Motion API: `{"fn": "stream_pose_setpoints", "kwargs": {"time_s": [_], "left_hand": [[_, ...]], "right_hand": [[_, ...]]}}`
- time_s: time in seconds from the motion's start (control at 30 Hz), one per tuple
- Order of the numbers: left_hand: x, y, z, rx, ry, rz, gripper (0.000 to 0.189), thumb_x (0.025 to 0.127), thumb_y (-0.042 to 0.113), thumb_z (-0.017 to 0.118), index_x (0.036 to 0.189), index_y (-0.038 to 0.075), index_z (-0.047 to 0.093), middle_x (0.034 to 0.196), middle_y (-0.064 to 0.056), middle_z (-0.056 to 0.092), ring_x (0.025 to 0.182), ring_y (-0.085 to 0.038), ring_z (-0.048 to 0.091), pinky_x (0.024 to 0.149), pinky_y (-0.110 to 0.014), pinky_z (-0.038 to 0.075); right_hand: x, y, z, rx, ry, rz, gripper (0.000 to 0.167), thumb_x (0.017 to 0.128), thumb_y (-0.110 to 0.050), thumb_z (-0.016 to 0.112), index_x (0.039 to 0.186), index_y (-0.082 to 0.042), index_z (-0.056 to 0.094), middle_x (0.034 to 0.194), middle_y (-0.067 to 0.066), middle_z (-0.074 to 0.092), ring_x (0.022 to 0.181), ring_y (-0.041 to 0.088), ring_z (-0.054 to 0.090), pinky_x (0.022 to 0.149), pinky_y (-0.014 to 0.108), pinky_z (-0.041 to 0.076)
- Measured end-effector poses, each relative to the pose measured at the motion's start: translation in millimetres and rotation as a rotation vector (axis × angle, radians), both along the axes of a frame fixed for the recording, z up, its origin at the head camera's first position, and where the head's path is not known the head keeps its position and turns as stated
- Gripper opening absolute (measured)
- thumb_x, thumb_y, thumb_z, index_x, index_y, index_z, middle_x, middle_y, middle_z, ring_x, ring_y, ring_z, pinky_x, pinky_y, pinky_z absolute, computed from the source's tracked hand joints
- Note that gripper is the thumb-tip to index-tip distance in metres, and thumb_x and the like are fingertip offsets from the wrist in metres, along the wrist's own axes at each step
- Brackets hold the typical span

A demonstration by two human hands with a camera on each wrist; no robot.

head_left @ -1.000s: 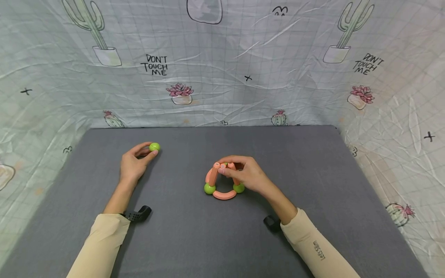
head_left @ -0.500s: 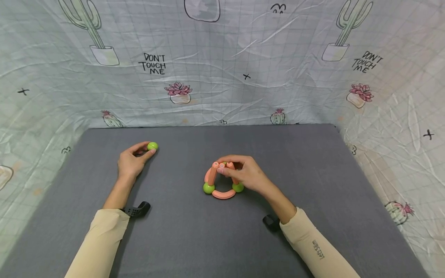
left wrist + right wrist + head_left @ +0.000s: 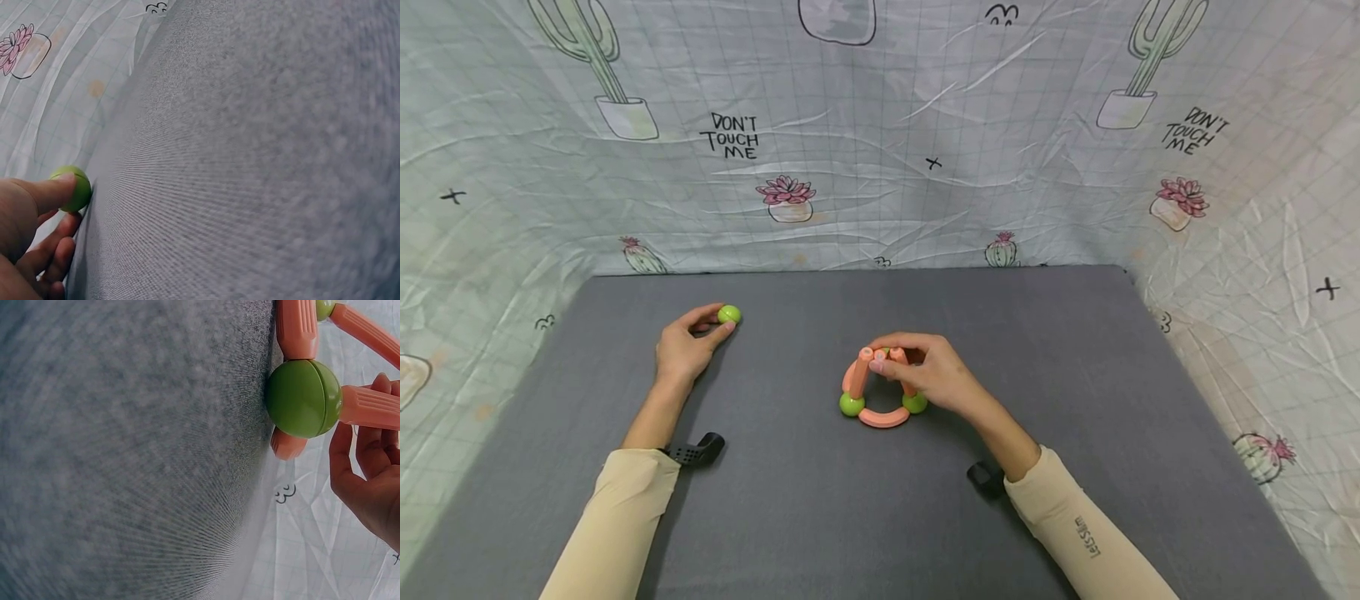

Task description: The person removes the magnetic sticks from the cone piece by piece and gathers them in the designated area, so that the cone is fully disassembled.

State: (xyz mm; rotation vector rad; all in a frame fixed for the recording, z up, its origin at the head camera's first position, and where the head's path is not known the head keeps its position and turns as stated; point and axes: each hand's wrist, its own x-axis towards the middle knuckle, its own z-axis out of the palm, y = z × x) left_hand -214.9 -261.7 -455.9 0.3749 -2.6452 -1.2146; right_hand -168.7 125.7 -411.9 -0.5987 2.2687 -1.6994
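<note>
My left hand (image 3: 687, 348) pinches a green ball (image 3: 729, 314) between thumb and fingers over the back left of the table; the left wrist view also shows the ball (image 3: 76, 189) under the thumb. At the middle stands a toy building frame of green balls and orange rods. Its base has curved rods (image 3: 883, 418) joined by balls (image 3: 852, 404). Straight orange rods (image 3: 861, 375) rise from the balls and lean together at the top. My right hand (image 3: 934, 373) grips these rods near their upper ends. In the right wrist view, fingers lie beside one rod (image 3: 372, 407) above a ball (image 3: 303, 399).
A dark grey cloth-covered table (image 3: 805, 500) lies under both hands. Behind and at the sides hangs a pale curtain (image 3: 880, 150) printed with cacti. Each wrist wears a black camera mount, the left one (image 3: 698, 451) close to the sleeve.
My left hand, with the green ball, has shifted very slightly left and forward. The right hand and the frame stay in place.
</note>
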Motion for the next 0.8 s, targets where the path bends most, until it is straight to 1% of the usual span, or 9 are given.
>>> {"fn": "stream_pose_setpoints", "kwargs": {"time_s": [0.13, 0.23, 0.43, 0.53, 0.6, 0.7, 0.8], "left_hand": [[0.3, -0.6, -0.6, 0.011, 0.009, -0.016, 0.049, 0.097, 0.037, 0.075, 0.141, 0.017, 0.066, 0.129, -0.015, 0.072, 0.116, -0.025, 0.058, 0.101, -0.039, 0.039], [1.1, -0.6, -1.4, 0.023, 0.009, -0.02, 0.05, 0.098, 0.038, 0.075, 0.143, 0.017, 0.066, 0.131, -0.015, 0.071, 0.118, -0.026, 0.058, 0.102, -0.041, 0.04], [2.9, -0.4, -1.9, 0.037, 0.017, -0.014, 0.051, 0.098, 0.034, 0.075, 0.144, 0.016, 0.064, 0.132, -0.015, 0.069, 0.122, -0.028, 0.058, 0.105, -0.044, 0.04], [3.3, 0.1, -1.7, 0.04, 0.026, -0.024, 0.052, 0.098, 0.032, 0.076, 0.145, 0.015, 0.063, 0.132, -0.016, 0.069, 0.122, -0.028, 0.058, 0.103, -0.04, 0.041], [4.4, 0.2, -1.4, 0.053, 0.028, -0.025, 0.053, 0.097, 0.031, 0.076, 0.146, 0.015, 0.062, 0.133, -0.016, 0.069, 0.121, -0.028, 0.058, 0.1, -0.035, 0.041], [7.9, -0.7, -0.3, 0.093, 0.023, -0.021, 0.055, 0.096, 0.029, 0.078, 0.147, 0.016, 0.061, 0.134, -0.016, 0.068, 0.12, -0.026, 0.057, 0.096, -0.027, 0.041], [11.3, -2.0, 1.1, 0.119, 0.022, -0.025, 0.056, 0.095, 0.028, 0.078, 0.147, 0.016, 0.06, 0.137, -0.016, 0.066, 0.121, -0.027, 0.057, 0.092, -0.023, 0.041]], "right_hand": [[-0.6, 0.6, -0.1, 0.016, 0.014, -0.007, 0.024, 0.096, -0.022, 0.077, 0.121, -0.022, 0.078, 0.091, 0.008, 0.069, 0.059, 0.035, 0.057, 0.057, 0.029, 0.051], [-0.9, 0.8, -0.4, 0.016, 0.014, -0.006, 0.024, 0.096, -0.022, 0.077, 0.12, -0.022, 0.078, 0.093, 0.004, 0.07, 0.06, 0.033, 0.057, 0.058, 0.028, 0.05], [-0.8, 0.6, 2.2, 0.005, 0.01, -0.001, 0.024, 0.097, -0.022, 0.077, 0.121, -0.022, 0.078, 0.094, 0.004, 0.07, 0.062, 0.033, 0.056, 0.058, 0.029, 0.051], [-0.7, 1.0, 3.7, 0.002, 0.012, -0.003, 0.025, 0.097, -0.021, 0.077, 0.121, -0.021, 0.078, 0.092, 0.005, 0.07, 0.061, 0.036, 0.055, 0.058, 0.03, 0.051], [-0.6, 1.1, 3.9, 0.002, 0.011, -0.003, 0.025, 0.096, -0.02, 0.077, 0.121, -0.021, 0.078, 0.092, 0.005, 0.07, 0.062, 0.037, 0.055, 0.059, 0.03, 0.051], [-0.6, 0.9, 2.8, 0.009, 0.014, 0.0, 0.025, 0.096, -0.022, 0.077, 0.122, -0.022, 0.078, 0.095, 0.004, 0.071, 0.064, 0.033, 0.057, 0.059, 0.028, 0.05], [-0.3, 1.0, 1.2, 0.008, 0.02, 0.001, 0.026, 0.096, -0.022, 0.077, 0.122, -0.023, 0.077, 0.094, 0.006, 0.07, 0.065, 0.031, 0.058, 0.059, 0.028, 0.05]]}}
